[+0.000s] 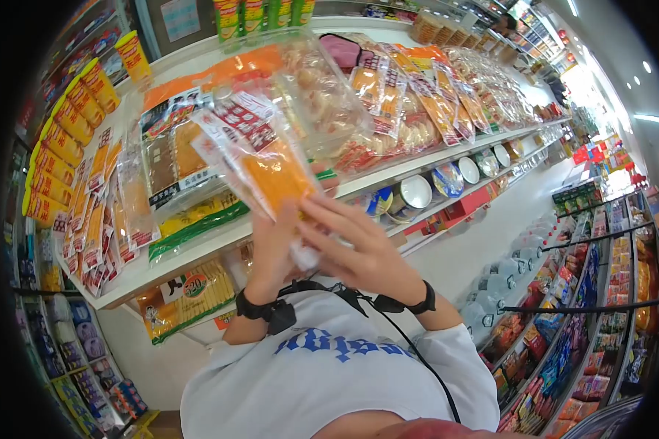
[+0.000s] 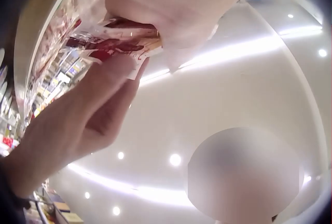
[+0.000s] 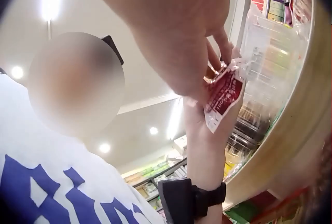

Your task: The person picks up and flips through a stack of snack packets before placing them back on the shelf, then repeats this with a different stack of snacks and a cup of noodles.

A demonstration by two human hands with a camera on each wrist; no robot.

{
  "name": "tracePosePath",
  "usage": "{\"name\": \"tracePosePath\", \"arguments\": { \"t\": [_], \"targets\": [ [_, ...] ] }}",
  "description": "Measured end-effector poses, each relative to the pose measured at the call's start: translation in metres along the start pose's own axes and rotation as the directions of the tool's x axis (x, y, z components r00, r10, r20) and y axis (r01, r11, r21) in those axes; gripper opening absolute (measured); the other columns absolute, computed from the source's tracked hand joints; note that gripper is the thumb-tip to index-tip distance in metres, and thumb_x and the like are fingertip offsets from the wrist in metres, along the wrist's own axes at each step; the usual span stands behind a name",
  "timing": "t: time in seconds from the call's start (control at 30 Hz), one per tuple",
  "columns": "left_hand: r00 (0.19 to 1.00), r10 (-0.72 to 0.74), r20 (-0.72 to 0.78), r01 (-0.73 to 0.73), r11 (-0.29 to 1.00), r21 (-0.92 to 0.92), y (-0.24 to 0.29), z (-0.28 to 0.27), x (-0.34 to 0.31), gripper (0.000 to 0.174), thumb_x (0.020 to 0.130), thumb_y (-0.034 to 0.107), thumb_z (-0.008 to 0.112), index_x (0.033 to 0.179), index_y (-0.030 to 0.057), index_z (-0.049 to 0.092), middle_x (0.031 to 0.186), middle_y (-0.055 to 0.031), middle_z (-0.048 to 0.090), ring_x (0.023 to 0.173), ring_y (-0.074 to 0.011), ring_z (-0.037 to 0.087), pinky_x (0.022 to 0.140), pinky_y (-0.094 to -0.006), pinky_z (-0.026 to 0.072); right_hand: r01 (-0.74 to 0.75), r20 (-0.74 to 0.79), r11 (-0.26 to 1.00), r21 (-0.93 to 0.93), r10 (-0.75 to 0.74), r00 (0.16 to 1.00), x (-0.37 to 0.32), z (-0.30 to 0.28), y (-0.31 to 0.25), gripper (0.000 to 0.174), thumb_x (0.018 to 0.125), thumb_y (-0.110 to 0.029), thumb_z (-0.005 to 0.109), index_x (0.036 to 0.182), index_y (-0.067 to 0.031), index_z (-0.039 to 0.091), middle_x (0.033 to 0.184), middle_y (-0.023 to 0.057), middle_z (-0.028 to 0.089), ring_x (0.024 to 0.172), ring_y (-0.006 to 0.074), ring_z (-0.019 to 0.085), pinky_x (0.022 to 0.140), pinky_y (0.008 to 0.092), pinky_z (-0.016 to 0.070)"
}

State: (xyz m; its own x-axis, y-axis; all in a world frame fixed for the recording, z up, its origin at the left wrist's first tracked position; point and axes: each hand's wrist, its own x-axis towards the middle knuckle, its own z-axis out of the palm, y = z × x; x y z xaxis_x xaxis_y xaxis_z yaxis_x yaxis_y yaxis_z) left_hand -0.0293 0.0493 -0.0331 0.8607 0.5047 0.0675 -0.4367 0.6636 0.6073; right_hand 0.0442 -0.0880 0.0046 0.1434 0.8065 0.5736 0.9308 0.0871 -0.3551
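Note:
In the head view, flat clear packets of orange snack food (image 1: 271, 172) with red-and-white printing are held up in front of the person's chest, over the shelf edge. The left hand (image 1: 274, 245) grips their lower end from the left side. From the right, the right hand (image 1: 359, 241) reaches across and pinches the same end, its fingers lying over the plastic. Both wrist views show the red printed end, as a packet (image 2: 119, 40) between the two hands and as a packet (image 3: 225, 94) under the right fingers. Motion blurs the hands slightly.
Similar packets (image 1: 95, 212) lie in a pile at the shelf's left end, beside a row of yellow canisters (image 1: 66, 139). A large clear bag (image 1: 179, 139) with dark labels lies behind the hands. Round tins (image 1: 415, 192) stand on the tier below; large water bottles (image 1: 490, 282) line the floor.

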Motion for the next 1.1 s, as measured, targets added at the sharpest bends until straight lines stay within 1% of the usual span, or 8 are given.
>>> {"name": "tracePosePath", "arguments": {
  "t": [0.1, 0.3, 0.4, 0.73, 0.83, 0.9, 1.0, 1.1],
  "targets": [
    [0.992, 0.040, -0.119, -0.008, 0.965, 0.261, 0.011, -0.006, 0.002, 0.037, 0.099, 0.011, 0.062, 0.132, -0.0017, 0.051, 0.119, -0.0163, 0.067, 0.099, -0.0218, 0.068, 0.083, -0.0343, 0.0588, 0.021, 0.044, 0.990, 0.142, -0.028, 0.999, -0.001, -0.024, 0.020, 0.054, 0.082, -0.002, 0.069, 0.135, -0.0060, 0.061, 0.137, 0.0157, 0.061, 0.127, 0.0334, 0.058, 0.106, 0.0445, 0.0448],
    [1.000, 0.016, -0.022, -0.007, 0.933, 0.361, 0.014, -0.005, -0.007, 0.033, 0.098, 0.009, 0.063, 0.128, -0.0012, 0.053, 0.113, -0.0138, 0.066, 0.094, -0.0186, 0.068, 0.075, -0.0314, 0.0590, -0.445, -0.514, 0.833, -0.329, 0.237, 0.824, -0.034, -0.087, 0.192, 0.050, 0.090, -0.005, 0.063, 0.139, -0.0012, 0.056, 0.144, 0.0187, 0.056, 0.135, 0.0362, 0.051, 0.114, 0.0411, 0.0374],
    [1.000, 0.009, 0.017, -0.015, 0.929, 0.370, 0.015, -0.007, -0.008, 0.031, 0.099, 0.009, 0.062, 0.127, -0.0012, 0.054, 0.115, -0.0130, 0.066, 0.091, -0.0178, 0.068, 0.076, -0.0310, 0.0582, -0.522, -0.393, 0.793, -0.315, 0.391, 0.832, -0.102, -0.080, 0.279, 0.052, 0.086, 0.000, 0.061, 0.139, -0.0033, 0.057, 0.140, 0.0213, 0.057, 0.132, 0.0382, 0.053, 0.109, 0.0420, 0.0433],
    [1.000, 0.020, 0.006, -0.021, 0.963, 0.267, 0.009, -0.009, 0.001, 0.040, 0.101, 0.027, 0.065, 0.128, -0.0018, 0.056, 0.118, -0.0131, 0.067, 0.092, -0.0170, 0.068, 0.076, -0.0313, 0.0574, -0.537, -0.814, 0.834, -0.129, 0.220, 0.537, -0.031, -0.073, 0.120, 0.031, 0.093, -0.002, 0.063, 0.122, -0.0045, 0.073, 0.119, 0.0150, 0.071, 0.113, 0.0322, 0.066, 0.097, 0.0390, 0.0496],
    [0.995, 0.083, 0.049, -0.090, 0.979, 0.181, -0.002, -0.006, 0.004, 0.043, 0.105, 0.034, 0.056, 0.128, -0.0021, 0.052, 0.118, -0.0151, 0.067, 0.094, -0.0201, 0.068, 0.080, -0.0345, 0.0580, -0.339, -0.650, 0.850, -0.404, -0.006, 0.760, -0.017, -0.050, 0.048, 0.033, 0.092, -0.003, 0.063, 0.124, -0.0052, 0.073, 0.125, 0.0167, 0.070, 0.121, 0.0333, 0.064, 0.100, 0.0399, 0.0495],
    [0.996, 0.086, -0.017, -0.083, 0.985, 0.148, -0.016, -0.016, -0.002, 0.040, 0.107, 0.030, 0.051, 0.130, -0.0021, 0.050, 0.119, -0.0160, 0.066, 0.098, -0.0228, 0.068, 0.085, -0.0359, 0.0579, -0.023, -0.271, 0.989, -0.146, -0.018, 0.962, -0.028, -0.031, 0.025, 0.034, 0.092, -0.004, 0.062, 0.125, -0.0019, 0.070, 0.127, 0.0211, 0.067, 0.123, 0.0382, 0.063, 0.102, 0.0457, 0.0499],
    [0.994, 0.024, -0.110, -0.004, 0.984, 0.180, -0.017, -0.016, -0.010, 0.039, 0.105, 0.022, 0.054, 0.135, -0.0017, 0.049, 0.122, -0.0163, 0.066, 0.105, -0.0245, 0.067, 0.091, -0.0371, 0.0567, 0.062, -0.006, 0.997, 0.034, -0.062, 0.998, -0.008, -0.008, 0.001, 0.054, 0.083, -0.014, 0.077, 0.133, -0.0032, 0.060, 0.139, 0.0192, 0.058, 0.133, 0.0375, 0.054, 0.108, 0.0453, 0.0451],
    [0.965, 0.145, -0.220, -0.067, 0.942, 0.328, -0.005, -0.012, 0.001, 0.038, 0.097, 0.011, 0.064, 0.130, -0.0027, 0.053, 0.116, -0.0153, 0.068, 0.096, -0.0235, 0.069, 0.080, -0.0362, 0.0579, 0.023, -0.051, 0.978, 0.209, -0.012, 0.999, -0.011, -0.031, 0.018, 0.065, 0.079, -0.014, 0.080, 0.138, -0.0048, 0.056, 0.141, 0.0182, 0.057, 0.134, 0.0358, 0.053, 0.111, 0.0458, 0.0421]
  ]
}}
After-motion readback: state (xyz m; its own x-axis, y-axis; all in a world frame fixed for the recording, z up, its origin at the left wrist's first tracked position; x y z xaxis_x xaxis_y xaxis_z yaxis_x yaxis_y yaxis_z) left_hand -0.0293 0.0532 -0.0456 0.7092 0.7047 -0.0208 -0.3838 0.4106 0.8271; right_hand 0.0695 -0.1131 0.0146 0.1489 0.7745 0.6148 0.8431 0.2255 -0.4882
